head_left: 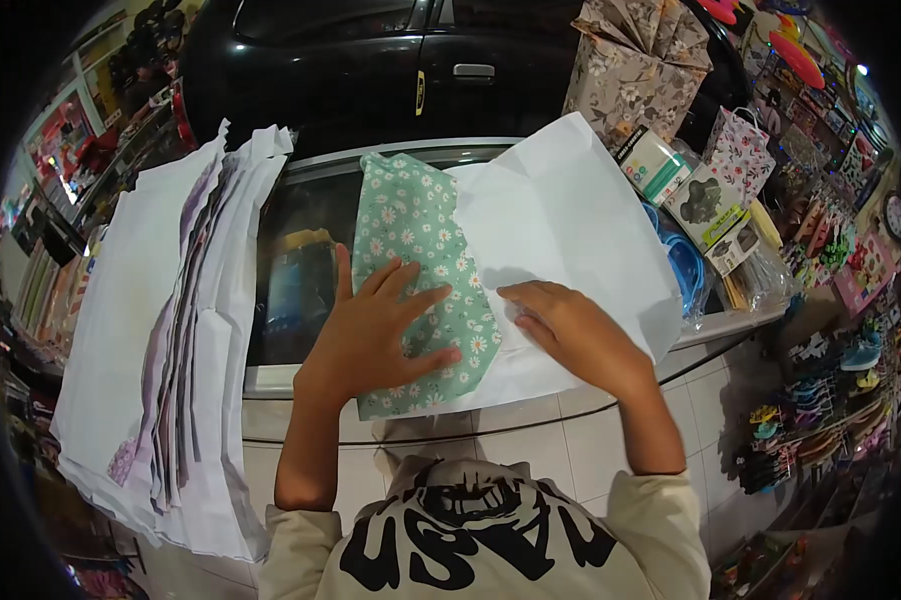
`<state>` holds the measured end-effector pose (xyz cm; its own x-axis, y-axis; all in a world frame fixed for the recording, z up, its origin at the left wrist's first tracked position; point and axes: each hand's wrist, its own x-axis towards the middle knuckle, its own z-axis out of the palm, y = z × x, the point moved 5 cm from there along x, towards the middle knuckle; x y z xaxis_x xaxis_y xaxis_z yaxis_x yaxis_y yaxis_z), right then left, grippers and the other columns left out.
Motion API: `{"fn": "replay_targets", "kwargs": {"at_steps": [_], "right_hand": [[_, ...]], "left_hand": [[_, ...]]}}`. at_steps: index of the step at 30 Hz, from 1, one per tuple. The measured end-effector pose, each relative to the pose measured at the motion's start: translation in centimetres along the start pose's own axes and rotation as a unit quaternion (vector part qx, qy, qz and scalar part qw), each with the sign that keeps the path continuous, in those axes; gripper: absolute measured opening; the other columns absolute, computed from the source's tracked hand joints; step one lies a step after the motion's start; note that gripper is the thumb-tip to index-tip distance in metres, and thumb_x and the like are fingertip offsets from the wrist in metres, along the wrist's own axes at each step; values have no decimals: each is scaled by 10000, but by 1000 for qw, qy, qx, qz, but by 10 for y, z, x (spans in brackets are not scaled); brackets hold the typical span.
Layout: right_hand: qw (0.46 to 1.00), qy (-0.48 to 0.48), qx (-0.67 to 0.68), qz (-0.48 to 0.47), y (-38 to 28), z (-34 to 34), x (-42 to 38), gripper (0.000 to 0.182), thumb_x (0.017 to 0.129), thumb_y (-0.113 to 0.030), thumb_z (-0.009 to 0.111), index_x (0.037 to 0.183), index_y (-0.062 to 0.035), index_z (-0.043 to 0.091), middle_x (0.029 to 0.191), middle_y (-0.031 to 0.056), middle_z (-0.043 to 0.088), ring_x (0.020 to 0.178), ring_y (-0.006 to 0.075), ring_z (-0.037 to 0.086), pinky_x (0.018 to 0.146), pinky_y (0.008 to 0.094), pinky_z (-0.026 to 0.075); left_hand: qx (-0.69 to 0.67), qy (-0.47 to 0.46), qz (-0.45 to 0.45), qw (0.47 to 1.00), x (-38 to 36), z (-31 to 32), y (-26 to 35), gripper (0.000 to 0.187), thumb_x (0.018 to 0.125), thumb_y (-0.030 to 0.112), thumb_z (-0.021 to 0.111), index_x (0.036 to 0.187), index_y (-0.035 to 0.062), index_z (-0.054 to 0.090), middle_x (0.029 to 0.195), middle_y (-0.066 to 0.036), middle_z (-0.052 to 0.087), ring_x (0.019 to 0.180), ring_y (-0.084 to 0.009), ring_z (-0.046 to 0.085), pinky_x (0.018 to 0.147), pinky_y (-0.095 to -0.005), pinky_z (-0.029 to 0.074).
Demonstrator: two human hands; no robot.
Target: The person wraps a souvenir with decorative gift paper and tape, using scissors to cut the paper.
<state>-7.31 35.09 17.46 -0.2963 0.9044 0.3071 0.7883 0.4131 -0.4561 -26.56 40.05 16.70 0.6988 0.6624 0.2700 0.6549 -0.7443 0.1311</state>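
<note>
A sheet of wrapping paper lies on a glass-topped counter, its green daisy-print side (410, 215) folded over its white side (560, 210). My left hand (370, 335) rests on the green flap with fingers spread wide, holding nothing. Just right of the flap's edge, my right hand (580, 335) is on the white side. Its fingers lie close together and point left, with the thumb a little below them. The contact under my right fingertips is partly hidden.
A thick stack of large paper sheets (220, 340) is at the left. Boxed goods (705, 210) and plastic packets (755, 275) crowd the counter's right end, near a floral paper bag (640, 70). A black car (370, 80) stands behind the counter (270, 378). Hanging merchandise (820, 390) fills the far right.
</note>
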Motion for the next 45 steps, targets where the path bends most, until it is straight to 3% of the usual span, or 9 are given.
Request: {"fn": "replay_targets", "kwargs": {"at_steps": [3, 8, 14, 17, 23, 32, 35, 38, 45], "right_hand": [[993, -98, -58, 7, -6, -8, 12, 265, 878, -84, 575, 1137, -32, 583, 1035, 153, 625, 932, 330, 609, 787, 393, 493], [979, -95, -127, -129, -2, 3, 32, 209, 847, -105, 609, 1049, -59, 588, 934, 88, 613, 875, 284, 606, 749, 384, 505], [942, -171, -217, -188, -9, 8, 44, 181, 808, -102, 586, 987, -72, 599, 968, 61, 615, 902, 241, 607, 767, 355, 502], [938, -161, -179, -248, -2, 9, 47, 182, 798, -87, 563, 976, -74, 598, 992, 54, 617, 896, 228, 613, 789, 342, 502], [926, -213, -165, -265, 0, 5, 57, 179, 805, -78, 554, 979, -57, 594, 1018, 74, 612, 905, 250, 614, 816, 347, 503], [899, -295, -147, -289, 8, 9, 68, 214, 808, -82, 544, 1019, -56, 577, 1034, 77, 594, 893, 243, 611, 813, 353, 494], [887, -279, -145, -338, 9, 9, 69, 217, 803, -76, 545, 1017, -60, 578, 1037, 69, 588, 876, 229, 613, 814, 348, 490], [895, -253, -100, -353, 11, 7, 71, 152, 832, -96, 542, 968, -48, 591, 905, 68, 571, 812, 246, 617, 748, 363, 506], [915, -245, 26, -320, 19, 8, 73, 143, 788, -81, 635, 920, -59, 584, 908, 65, 554, 773, 255, 598, 737, 372, 496]], "left_hand": [[-3, 17, -3, 1000, 1, 2, 5, 725, 728, 620, 647, 1198, 71, 596, 1327, -179, 490, 1308, -355, 389, 1119, -601, 10], [-42, 69, 41, 996, -3, 10, 9, 718, 749, 627, 622, 1159, 37, 609, 1308, -219, 495, 1290, -401, 391, 1136, -558, 60], [-55, 52, 52, 996, -4, 16, 9, 614, 736, 560, 673, 1188, 148, 611, 1355, -185, 472, 1296, -373, 398, 1121, -515, 188], [-57, 48, 53, 996, -5, 17, 8, 573, 743, 552, 671, 1183, 188, 623, 1359, -194, 466, 1297, -383, 392, 1111, -509, 206], [-67, 38, 57, 995, -4, 15, 7, 563, 741, 547, 677, 1172, 186, 633, 1369, -194, 456, 1301, -394, 376, 1111, -502, 209], [-119, 33, 41, 991, -2, 12, 2, 603, 777, 570, 633, 1180, 123, 612, 1341, -207, 466, 1277, -408, 402, 1101, -513, 223], [-106, 17, 43, 993, -1, 12, 3, 578, 786, 587, 609, 1176, 160, 619, 1356, -211, 452, 1289, -414, 385, 1102, -521, 212], [-92, -11, 44, 995, 0, 11, 4, 573, 738, 608, 637, 1166, 227, 631, 1404, -194, 418, 1319, -410, 355, 1109, -525, 195], [-95, -32, 43, 994, 1, 13, 4, 523, 756, 621, 605, 1168, 302, 641, 1417, -194, 401, 1323, -418, 344, 1104, -538, 191]]}}
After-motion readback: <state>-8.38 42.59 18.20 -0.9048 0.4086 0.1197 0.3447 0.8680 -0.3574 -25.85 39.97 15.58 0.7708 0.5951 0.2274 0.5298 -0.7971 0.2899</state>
